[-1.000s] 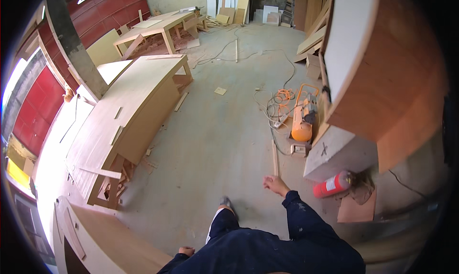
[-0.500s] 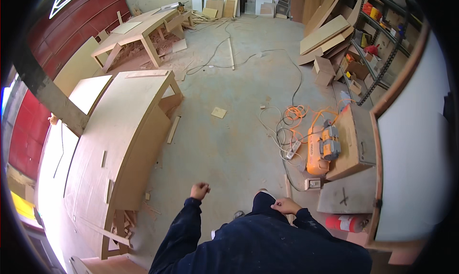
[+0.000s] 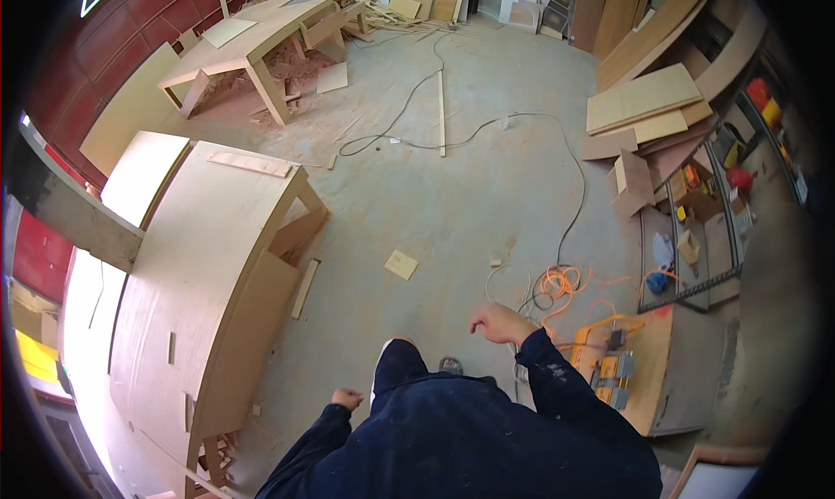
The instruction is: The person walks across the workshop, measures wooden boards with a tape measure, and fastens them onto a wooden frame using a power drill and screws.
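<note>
In the head view, the person's right hand (image 3: 503,323) is out in front of the body over the grey concrete floor (image 3: 470,207), its fingers half bent and loose, with nothing seen in them. The nearest thing to it is a tangled coil of thin orange air hose (image 3: 570,283), which lies on the floor ahead of those fingers and to their right, apart from them in the picture. Its loops give it no single long axis, though one loose end trails off to the right. Behind that hand and further right, beside the dark blue sleeve (image 3: 561,381), is an orange-and-grey metal air compressor (image 3: 611,367); the right hand is clearly the nearer one to both.

The left hand (image 3: 348,400) is lower and closer to the body, small and partly turned away, so whether its fingers are spread or pressed together cannot be told; nothing shows in it. To its left, and apart from it, is a long pale plywood counter (image 3: 196,264) with a bowed front, its long axis running away from the person. A narrow pale wooden strip (image 3: 305,288) lies on the floor along that front, pointing much the same way. Ahead, between the lines of the two hands, a small squarish pale yellow board (image 3: 401,265) lies flat, touched by neither.
</note>
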A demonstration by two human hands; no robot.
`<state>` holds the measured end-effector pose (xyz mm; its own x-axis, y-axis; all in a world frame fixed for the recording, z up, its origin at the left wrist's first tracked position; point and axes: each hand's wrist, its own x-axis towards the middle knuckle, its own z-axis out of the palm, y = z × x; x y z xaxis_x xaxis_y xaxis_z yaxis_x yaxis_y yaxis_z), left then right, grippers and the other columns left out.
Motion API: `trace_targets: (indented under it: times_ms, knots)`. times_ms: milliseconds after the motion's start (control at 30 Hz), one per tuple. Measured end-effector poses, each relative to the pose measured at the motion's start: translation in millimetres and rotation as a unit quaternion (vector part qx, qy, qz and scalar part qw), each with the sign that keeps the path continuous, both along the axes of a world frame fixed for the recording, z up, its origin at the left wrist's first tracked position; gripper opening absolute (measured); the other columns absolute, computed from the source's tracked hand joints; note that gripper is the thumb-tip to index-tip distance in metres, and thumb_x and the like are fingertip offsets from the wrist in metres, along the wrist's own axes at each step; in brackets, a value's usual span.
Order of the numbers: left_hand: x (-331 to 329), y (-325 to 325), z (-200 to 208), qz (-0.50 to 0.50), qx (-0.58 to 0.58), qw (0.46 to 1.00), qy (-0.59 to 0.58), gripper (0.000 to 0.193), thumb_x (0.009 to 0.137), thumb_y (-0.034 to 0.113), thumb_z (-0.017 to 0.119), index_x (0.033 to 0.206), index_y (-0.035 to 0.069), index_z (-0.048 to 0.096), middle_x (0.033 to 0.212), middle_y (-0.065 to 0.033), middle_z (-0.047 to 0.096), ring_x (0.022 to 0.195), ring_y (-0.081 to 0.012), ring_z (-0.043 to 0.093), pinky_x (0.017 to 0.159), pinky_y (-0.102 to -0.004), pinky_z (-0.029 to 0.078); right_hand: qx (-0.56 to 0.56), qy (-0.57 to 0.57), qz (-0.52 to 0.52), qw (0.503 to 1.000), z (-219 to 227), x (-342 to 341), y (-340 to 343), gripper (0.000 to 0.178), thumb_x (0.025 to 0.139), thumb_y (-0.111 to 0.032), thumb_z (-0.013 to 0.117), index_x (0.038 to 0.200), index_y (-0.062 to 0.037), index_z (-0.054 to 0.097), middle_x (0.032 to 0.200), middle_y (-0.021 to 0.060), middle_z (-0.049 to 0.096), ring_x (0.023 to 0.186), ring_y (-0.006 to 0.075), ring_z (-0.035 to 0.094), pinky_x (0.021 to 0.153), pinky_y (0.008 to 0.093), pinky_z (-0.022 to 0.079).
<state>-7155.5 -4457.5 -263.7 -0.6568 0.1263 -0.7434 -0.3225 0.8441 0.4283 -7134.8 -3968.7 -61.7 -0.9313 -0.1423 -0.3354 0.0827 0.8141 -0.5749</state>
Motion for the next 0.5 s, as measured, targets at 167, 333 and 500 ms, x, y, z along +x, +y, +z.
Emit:
trace_targets:
  times_ms: [167,333,500]
  knots:
    - [-41,-18,-64,-0.376,-0.107,0.920,0.016,0.032,0.085,0.040,0.054,0.095,0.014,0.069,0.096,0.0007,0.069,0.085,-0.0183,0.066,0.078,-0.0351,0.052,-0.034,0.119,0.017,0.992,1,-190,80,0.025,0.081,-0.015,0.049,0.096,-0.0089,0.067,0.088,0.0174,0.066,0.082,0.0343,0.062,0.075,0.0404,0.049]
    - [-222,68,-99,-0.327,-0.209,0.920,-0.050,0.036,0.085,0.044,0.050,0.106,0.018,0.067,0.115,-0.0037,0.064,0.102,-0.0260,0.062,0.089,-0.0383,0.047,-0.120,0.066,-0.274,0.952,-113,-308,147,0.034,0.091,-0.034,0.047,0.084,-0.0041,0.062,0.073,0.0155,0.063,0.072,0.0342,0.060,0.067,0.0418,0.046]
    - [-521,256,12,0.047,0.107,0.990,0.083,0.031,0.078,0.037,0.067,0.072,0.007,0.070,0.059,-0.0048,0.063,0.056,-0.0108,0.060,0.058,-0.0269,0.049,-0.025,-0.240,-0.240,0.940,-255,-284,213,0.054,0.095,-0.051,0.032,0.095,-0.0057,0.060,0.070,0.0077,0.061,0.053,0.0194,0.059,0.049,0.0339,0.046]
